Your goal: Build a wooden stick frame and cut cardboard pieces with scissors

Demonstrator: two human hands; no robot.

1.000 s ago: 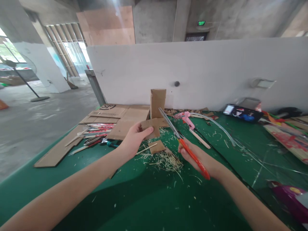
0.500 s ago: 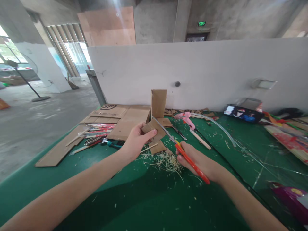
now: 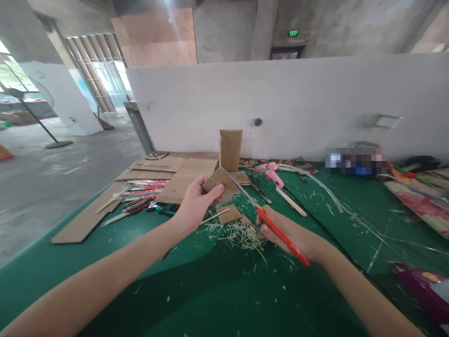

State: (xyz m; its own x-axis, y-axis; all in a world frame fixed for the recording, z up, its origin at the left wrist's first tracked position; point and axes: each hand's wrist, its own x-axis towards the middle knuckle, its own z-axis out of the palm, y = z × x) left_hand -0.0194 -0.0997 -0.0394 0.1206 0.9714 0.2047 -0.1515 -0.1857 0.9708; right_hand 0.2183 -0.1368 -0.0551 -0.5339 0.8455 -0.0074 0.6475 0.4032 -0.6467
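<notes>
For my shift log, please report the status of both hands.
Left hand gripping cardboard piece. Right hand holding scissors, blades at its edge. Thin shavings below.

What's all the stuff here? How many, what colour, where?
held cardboard: one, brown, left hand
scissors: one, red, right hand
upright cardboard: one, brown, by the wall
flat cardboard: several, brown, left on table
cardboard square: one, brown, below held cardboard
shreds: many, pale, middle
glue gun: one, pink, right of upright cardboard
slim tool: one, dark, in front of glue gun
sticks: several, pale, on table
pile: one, mixed colours, left
tube: one, clear, right of glue gun
purple object: one, purple, right edge
table: one, green, under the clutter
wall: one, white, behind table
exit sign: one, green, up high
fan: one, dark, far left
left hand: one, bare, centre
right hand: one, bare, centre right
</notes>
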